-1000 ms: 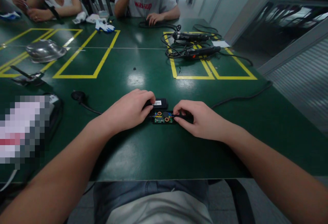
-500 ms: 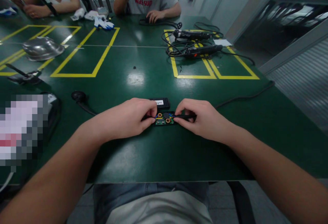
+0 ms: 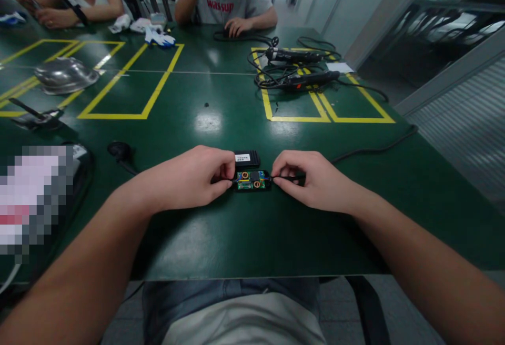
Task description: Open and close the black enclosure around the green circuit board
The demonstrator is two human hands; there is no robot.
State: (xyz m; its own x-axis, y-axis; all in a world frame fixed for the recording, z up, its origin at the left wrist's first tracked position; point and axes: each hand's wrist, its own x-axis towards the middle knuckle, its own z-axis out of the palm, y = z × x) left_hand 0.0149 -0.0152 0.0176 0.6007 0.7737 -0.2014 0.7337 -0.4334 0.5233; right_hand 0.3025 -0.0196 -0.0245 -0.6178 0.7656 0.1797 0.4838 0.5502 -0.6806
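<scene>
A small green circuit board point(image 3: 251, 181) with two copper-wound rings lies in a black plastic case half on the table. My left hand point(image 3: 201, 175) pinches the black cable at the board's left end, where thin coloured wires show. At the right end, my right hand point(image 3: 311, 179) grips the other black cable point(image 3: 291, 178) between thumb and fingers. Just behind the board rests a black ribbed cover point(image 3: 247, 158) with a white label, its left edge partly hidden by my left hand.
A black plug point(image 3: 119, 150) lies left of my left hand. Further off are a metal bowl point(image 3: 67, 74), blue-white gloves point(image 3: 159, 37) and two corded black tools point(image 3: 295, 54). A blurred-out boxy object point(image 3: 33, 192) stands at the left. Two people sit across the green table.
Both hands have drawn slightly outward from the board, baring more of the case's ends. Each hand still holds its cable.
</scene>
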